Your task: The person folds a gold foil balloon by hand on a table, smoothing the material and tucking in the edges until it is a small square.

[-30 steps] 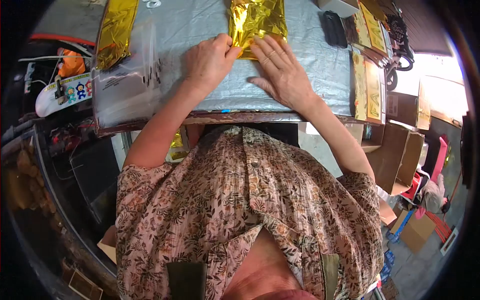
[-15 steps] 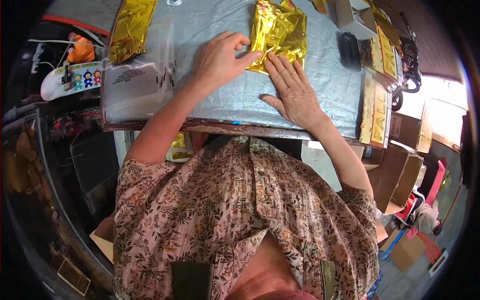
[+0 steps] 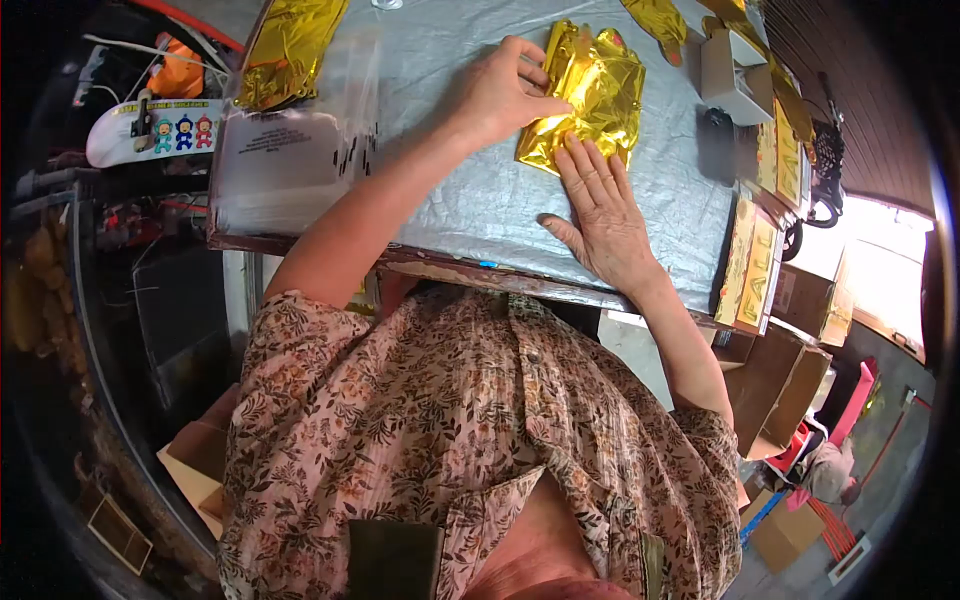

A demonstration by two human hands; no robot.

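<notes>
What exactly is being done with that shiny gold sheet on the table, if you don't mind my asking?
A person is folding a crinkled gold foil sheet on a silver-covered table. The left hand pinches the sheet's left edge, while the right hand lies flat with its fingers pressing on the near edge. A stack of clear plastic bags lies to the left, with another piece of gold foil beyond it.

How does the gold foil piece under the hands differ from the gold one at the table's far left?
The folded gold foil is a compact, crumpled packet; the far-left gold foil is a long strip. The left hand and right hand both touch the packet; the strip lies untouched beside clear plastic bags. Both are shiny gold.
</notes>
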